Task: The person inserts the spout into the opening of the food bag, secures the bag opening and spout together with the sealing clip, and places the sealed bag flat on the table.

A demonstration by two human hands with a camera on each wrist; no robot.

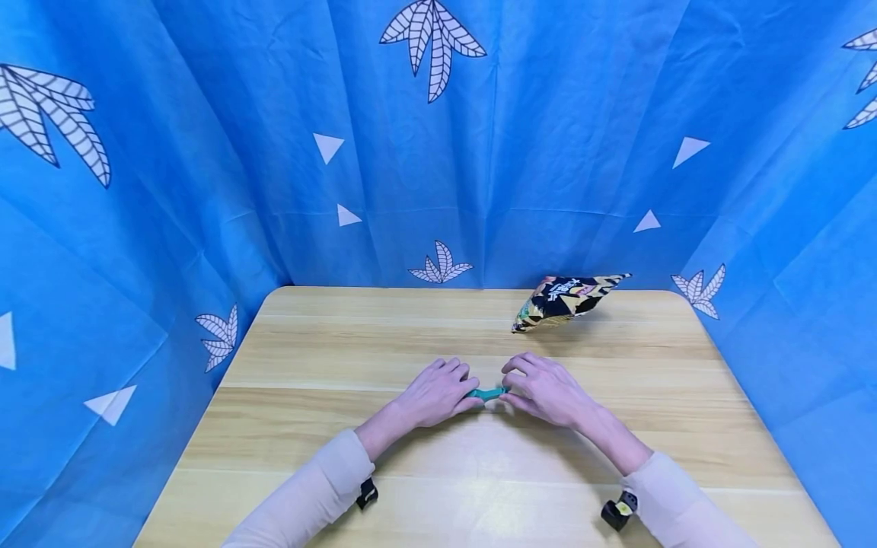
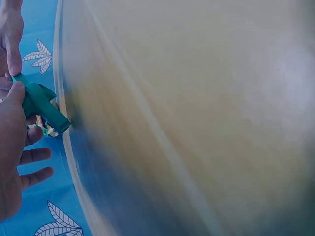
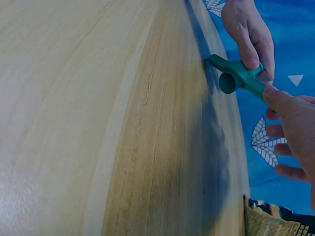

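Observation:
A small green kazoo (image 1: 489,394), a tapered tube with a round raised opening, is held just above the wooden table between both hands. My left hand (image 1: 438,392) pinches one end between thumb and index finger. In the left wrist view, the other fingers of the left hand (image 2: 7,147) spread away from the kazoo (image 2: 42,105). My right hand (image 1: 548,390) pinches the opposite end with its thumb and fingertips. The right wrist view shows the right hand (image 3: 300,128) with its remaining fingers loosely extended, and the kazoo's (image 3: 241,76) round opening faces the camera.
A black and gold snack bag (image 1: 565,301) lies near the table's back edge, beyond the right hand. Blue curtains (image 1: 425,152) with white leaf patterns stand around the back and sides of the wooden table (image 1: 329,335).

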